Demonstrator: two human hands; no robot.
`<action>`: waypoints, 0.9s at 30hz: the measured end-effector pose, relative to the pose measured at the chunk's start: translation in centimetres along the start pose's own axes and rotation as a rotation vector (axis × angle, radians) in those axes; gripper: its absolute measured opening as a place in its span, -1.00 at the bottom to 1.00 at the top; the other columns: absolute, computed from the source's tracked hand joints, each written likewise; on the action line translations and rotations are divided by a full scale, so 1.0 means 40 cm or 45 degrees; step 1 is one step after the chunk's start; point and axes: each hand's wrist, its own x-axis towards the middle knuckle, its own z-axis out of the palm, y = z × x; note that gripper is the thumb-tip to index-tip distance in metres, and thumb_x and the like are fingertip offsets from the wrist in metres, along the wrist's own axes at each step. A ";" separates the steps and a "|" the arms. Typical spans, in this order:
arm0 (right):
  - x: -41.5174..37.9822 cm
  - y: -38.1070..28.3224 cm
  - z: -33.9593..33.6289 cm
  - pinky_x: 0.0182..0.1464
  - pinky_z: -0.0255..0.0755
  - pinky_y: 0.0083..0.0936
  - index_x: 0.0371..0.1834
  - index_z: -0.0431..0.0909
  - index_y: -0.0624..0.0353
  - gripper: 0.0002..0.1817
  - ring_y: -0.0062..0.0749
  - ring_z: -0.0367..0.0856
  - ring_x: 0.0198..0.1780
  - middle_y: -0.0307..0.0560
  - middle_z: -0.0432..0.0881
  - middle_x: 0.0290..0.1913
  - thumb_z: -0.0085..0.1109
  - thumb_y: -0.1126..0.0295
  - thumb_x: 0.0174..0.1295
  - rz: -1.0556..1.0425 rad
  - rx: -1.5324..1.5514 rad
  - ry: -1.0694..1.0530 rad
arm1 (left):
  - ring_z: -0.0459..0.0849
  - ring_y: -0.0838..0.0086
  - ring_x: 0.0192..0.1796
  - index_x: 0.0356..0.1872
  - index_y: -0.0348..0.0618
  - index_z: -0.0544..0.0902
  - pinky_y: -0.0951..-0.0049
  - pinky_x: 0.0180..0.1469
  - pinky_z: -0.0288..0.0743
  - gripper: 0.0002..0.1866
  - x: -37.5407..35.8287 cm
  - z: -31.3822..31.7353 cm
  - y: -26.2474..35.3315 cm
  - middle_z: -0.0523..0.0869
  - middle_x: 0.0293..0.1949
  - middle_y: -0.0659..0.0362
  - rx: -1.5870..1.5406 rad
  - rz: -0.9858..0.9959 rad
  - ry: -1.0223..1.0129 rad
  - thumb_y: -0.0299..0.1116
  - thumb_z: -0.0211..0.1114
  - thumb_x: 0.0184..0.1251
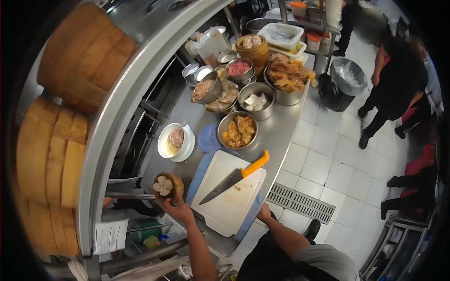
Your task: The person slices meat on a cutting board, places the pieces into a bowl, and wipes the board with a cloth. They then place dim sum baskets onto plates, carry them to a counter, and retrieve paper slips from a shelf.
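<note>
With its fingers round the near side, my left hand (pixel 178 209) grips a small bamboo steamer basket (pixel 177 188). Several pale meatballs (pixel 163 185) sit inside the basket, at the counter's left edge. My right hand (pixel 264 213) is low by the counter's front edge, close to a white cutting board (pixel 220 206); its fingers are mostly hidden. A knife with an orange handle (pixel 256 164) lies across the board, blade toward the left. Blue cloth (pixel 193 180) shows under the board. Beyond it stands a metal bowl (pixel 237 146) of orange-brown marinated pieces.
A white bowl (pixel 188 154) holds pale meat and yellowish bits. Several metal bowls and a heaped pot (pixel 285 97) crowd the far counter. Large bamboo steamers (pixel 86 61) stand at left behind a metal rail. A bin (pixel 346 89), floor grate (pixel 300 202) and people (pixel 398 79) are at right.
</note>
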 end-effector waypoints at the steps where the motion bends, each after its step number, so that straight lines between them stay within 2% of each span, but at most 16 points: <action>1: -0.060 -0.053 -0.093 0.05 0.43 0.02 0.13 0.37 0.20 -0.58 0.34 0.58 0.03 0.39 0.62 -0.03 0.08 0.16 0.35 0.286 0.261 0.100 | 0.43 0.24 0.09 -0.03 -0.26 0.41 0.25 0.14 0.43 -0.63 -0.011 -0.021 0.002 0.32 0.11 -0.02 -0.002 0.143 0.011 -0.55 0.41 0.25; 3: -0.146 -0.026 -0.227 0.06 0.45 -0.01 0.14 0.40 0.20 -0.59 0.31 0.59 0.03 0.34 0.62 -0.06 0.09 0.18 0.36 0.230 0.261 0.212 | 0.40 0.18 0.22 0.00 -0.24 0.40 0.22 0.21 0.43 -0.59 -0.046 -0.056 0.037 0.25 0.27 -0.09 -0.063 0.376 -0.006 -0.57 0.42 0.23; 6: -0.289 0.059 -0.409 0.11 0.43 -0.09 0.11 0.44 0.22 -0.62 0.21 0.57 0.08 0.25 0.62 -0.03 0.01 0.16 0.44 0.170 0.136 0.477 | 0.35 0.11 0.33 0.00 -0.23 0.40 0.20 0.30 0.39 -0.58 -0.149 -0.122 0.168 0.19 0.36 -0.13 -0.228 0.436 -0.244 -0.60 0.43 0.21; 8: -0.373 0.154 -0.519 0.09 0.43 -0.09 0.10 0.43 0.20 -0.61 0.21 0.59 0.05 0.29 0.63 -0.03 -0.02 0.11 0.47 -0.060 0.223 0.652 | 0.30 0.07 0.41 0.00 -0.21 0.41 0.19 0.34 0.36 -0.53 -0.256 -0.133 0.237 0.15 0.42 -0.14 -0.342 0.392 -0.382 -0.62 0.47 0.14; 10: -0.515 0.071 -0.690 0.10 0.44 -0.23 0.11 0.46 0.23 -0.62 0.04 0.60 0.04 0.22 0.62 -0.05 -0.02 0.13 0.48 -0.049 0.368 0.638 | 0.30 0.05 0.42 -0.02 -0.17 0.43 0.20 0.31 0.38 -0.51 -0.380 -0.152 0.294 0.11 0.47 -0.14 -0.293 0.594 -0.578 -0.61 0.51 0.07; 11: -0.557 0.066 -0.742 0.09 0.44 -0.28 0.11 0.47 0.23 -0.63 -0.05 0.60 0.00 0.19 0.63 -0.08 -0.02 0.15 0.49 -0.067 0.426 0.730 | 0.31 0.01 0.42 -0.06 -0.13 0.45 0.15 0.32 0.36 -0.48 -0.456 -0.151 0.311 0.14 0.47 -0.14 -0.218 0.563 -0.679 -0.58 0.56 -0.01; 12: -0.610 0.071 -0.774 0.07 0.45 -0.33 0.11 0.47 0.24 -0.63 -0.15 0.61 -0.04 0.16 0.63 -0.11 -0.03 0.16 0.50 -0.074 0.485 0.822 | 0.30 -0.04 0.44 -0.09 -0.12 0.47 0.09 0.35 0.29 -0.48 -0.544 -0.166 0.398 0.19 0.45 -0.16 -0.479 0.422 -0.909 -0.54 0.58 -0.05; 13: -0.658 0.075 -0.812 0.05 0.45 -0.35 0.11 0.48 0.23 -0.64 -0.23 0.60 -0.05 0.12 0.63 -0.12 -0.03 0.17 0.50 -0.062 0.495 0.880 | 0.30 -0.06 0.43 -0.08 -0.11 0.47 0.07 0.36 0.26 -0.48 -0.625 -0.155 0.423 0.20 0.44 -0.17 -0.505 0.567 -0.996 -0.53 0.58 -0.05; 16: -0.838 -0.006 -0.912 -0.01 0.44 -0.41 0.06 0.49 0.18 -0.68 -0.44 0.54 -0.11 -0.05 0.61 -0.19 -0.09 0.17 0.54 0.093 0.844 1.094 | 0.33 -0.09 0.41 -0.08 -0.11 0.47 0.07 0.36 0.26 -0.48 -0.890 -0.139 0.540 0.21 0.43 -0.20 -0.677 0.800 -1.326 -0.51 0.59 -0.04; 17: -0.867 0.043 -0.932 -0.02 0.43 -0.43 0.03 0.49 0.17 -0.68 -0.47 0.51 -0.12 -0.09 0.58 -0.22 -0.12 0.16 0.55 0.018 0.839 1.144 | 0.32 -0.11 0.42 -0.07 -0.11 0.46 0.07 0.35 0.28 -0.48 -0.985 -0.118 0.564 0.20 0.44 -0.21 -0.874 0.814 -1.441 -0.49 0.59 -0.03; 18: -0.907 0.093 -0.938 -0.02 0.42 -0.46 0.00 0.49 0.17 -0.67 -0.50 0.48 -0.13 -0.13 0.55 -0.24 -0.15 0.14 0.56 -0.046 0.836 1.194 | 0.31 -0.13 0.43 -0.08 -0.13 0.49 0.10 0.36 0.28 -0.52 -1.057 -0.145 0.632 0.19 0.44 -0.21 -0.794 0.937 -1.558 -0.50 0.57 -0.02; 20: -1.018 0.123 -0.975 -0.02 0.40 -0.47 -0.04 0.47 0.18 -0.64 -0.53 0.44 -0.14 -0.16 0.52 -0.27 -0.20 0.12 0.58 0.065 0.893 1.273 | 0.31 -0.13 0.45 -0.10 -0.16 0.52 0.13 0.37 0.30 -0.57 -1.205 -0.153 0.714 0.15 0.46 -0.22 -0.761 1.191 -1.764 -0.50 0.53 0.02; 22: -1.106 0.208 -0.986 0.02 0.39 -0.51 -0.05 0.49 0.19 -0.63 -0.54 0.43 -0.13 -0.21 0.53 -0.24 -0.22 0.12 0.59 0.032 1.205 1.453 | 0.31 -0.14 0.45 -0.09 -0.18 0.53 0.13 0.38 0.30 -0.58 -1.319 -0.139 0.755 0.13 0.47 -0.22 -0.839 1.231 -1.995 -0.50 0.52 0.03; 24: -1.226 0.260 -1.000 0.02 0.38 -0.58 -0.04 0.49 0.14 -0.65 -0.63 0.40 -0.11 -0.27 0.52 -0.19 -0.22 0.13 0.60 0.070 1.207 1.672 | 0.30 -0.15 0.45 -0.07 -0.19 0.55 0.13 0.39 0.30 -0.58 -1.432 -0.125 0.802 0.12 0.48 -0.22 -0.925 1.289 -2.234 -0.51 0.52 0.03; 26: -1.338 0.333 -1.003 0.05 0.38 -0.58 -0.02 0.50 0.15 -0.66 -0.62 0.41 -0.08 -0.26 0.53 -0.16 -0.22 0.14 0.60 0.099 1.315 1.827 | 0.29 -0.15 0.45 0.05 -0.21 0.56 0.11 0.40 0.31 -0.50 -1.519 -0.119 0.840 0.09 0.49 -0.23 -0.949 1.559 -2.393 -0.48 0.52 0.04; 27: -1.381 0.379 -0.997 0.09 0.37 -0.58 0.00 0.50 0.16 -0.66 -0.61 0.42 -0.05 -0.26 0.54 -0.13 -0.21 0.16 0.59 0.103 1.426 1.853 | 0.32 -0.14 0.44 0.22 -0.19 0.51 0.11 0.37 0.34 -0.39 -1.559 -0.137 0.872 0.10 0.49 -0.21 -0.964 1.714 -2.385 -0.46 0.50 0.08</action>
